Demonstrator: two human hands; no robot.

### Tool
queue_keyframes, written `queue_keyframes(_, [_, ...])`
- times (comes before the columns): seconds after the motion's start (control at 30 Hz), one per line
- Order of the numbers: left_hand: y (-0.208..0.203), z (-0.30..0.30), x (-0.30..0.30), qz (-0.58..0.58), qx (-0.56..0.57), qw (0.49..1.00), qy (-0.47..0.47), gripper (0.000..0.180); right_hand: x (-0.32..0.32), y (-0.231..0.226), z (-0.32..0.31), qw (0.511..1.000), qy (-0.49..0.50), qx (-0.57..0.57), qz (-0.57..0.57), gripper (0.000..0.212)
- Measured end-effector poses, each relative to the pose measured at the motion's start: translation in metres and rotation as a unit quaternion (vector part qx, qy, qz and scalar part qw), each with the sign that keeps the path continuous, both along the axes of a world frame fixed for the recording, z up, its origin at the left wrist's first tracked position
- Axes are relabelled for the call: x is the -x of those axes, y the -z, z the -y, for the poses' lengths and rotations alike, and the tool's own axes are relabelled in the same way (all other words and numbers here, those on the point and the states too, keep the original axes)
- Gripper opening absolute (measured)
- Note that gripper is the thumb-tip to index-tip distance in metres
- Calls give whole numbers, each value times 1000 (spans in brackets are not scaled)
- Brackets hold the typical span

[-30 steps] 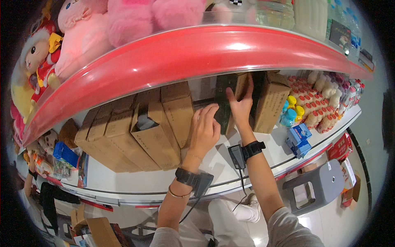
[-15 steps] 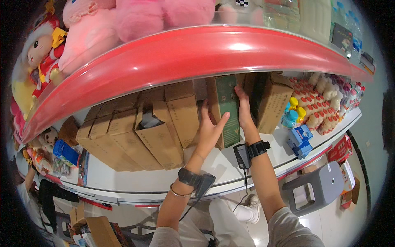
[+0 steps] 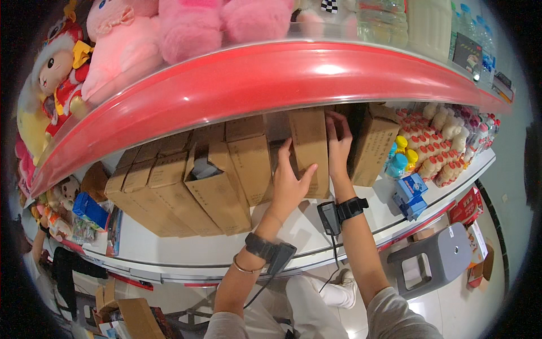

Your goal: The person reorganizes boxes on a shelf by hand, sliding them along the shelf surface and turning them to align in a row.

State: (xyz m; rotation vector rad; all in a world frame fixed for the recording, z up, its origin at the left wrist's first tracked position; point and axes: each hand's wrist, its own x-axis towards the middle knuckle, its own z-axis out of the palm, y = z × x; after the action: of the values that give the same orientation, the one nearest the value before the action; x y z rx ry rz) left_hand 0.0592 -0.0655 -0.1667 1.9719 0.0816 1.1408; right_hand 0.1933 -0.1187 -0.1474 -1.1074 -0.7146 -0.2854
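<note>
The red shelf (image 3: 254,85) arches over everything, with plush toys at 11 o'clock above it and the white shelf (image 3: 169,248) below carrying a row of cardboard boxes. A second ago your hands were pressed on a darker, greenish carton deep in the gap; now a tan upright box (image 3: 309,150) fills that gap, drawn forward and standing level with its neighbours. So the box is out of the back and nearly seated in line with the row.

Your left hand (image 3: 289,183) lies open on the box's left side and lower front, fingers spread, thumb hooked toward its front face. Your right hand (image 3: 339,144) presses flat against its right side at 1 o'clock, fingers straight and reaching up into the shadow. Between the two palms you clamp the box rather than grasp it.

A tilted box (image 3: 372,150) leans just beside your right hand, and small bottles (image 3: 435,147) crowd at 2 o'clock.
</note>
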Motion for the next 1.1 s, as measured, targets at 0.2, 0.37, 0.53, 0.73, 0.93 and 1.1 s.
queue_keyframes(0.2, [4, 3, -2, -4, -34, 996, -84, 71, 16, 6, -6, 989, -145, -30, 7, 60])
queue_keyframes(0.37, [2, 1, -2, 7, -13, 999, -39, 71, 30, -3, -3, 994, -90, 44, 49, 60])
queue_keyframes(0.53, [6, -4, -4, 18, -89, 995, -34, 71, 21, -5, 0, 991, -96, 42, -84, 48])
queue_keyframes(0.73, [4, -4, -3, 28, -84, 995, -36, 67, 26, -5, -10, 994, -22, -22, -104, 43])
queue_keyframes(0.93, [-7, 2, 5, 35, -126, 990, -46, 55, 2, 19, -14, 976, -143, -67, -152, 53])
queue_keyframes(1.1, [-7, 0, 11, 81, -80, 993, -32, 52, 11, 15, -7, 940, -223, -47, -252, 54])
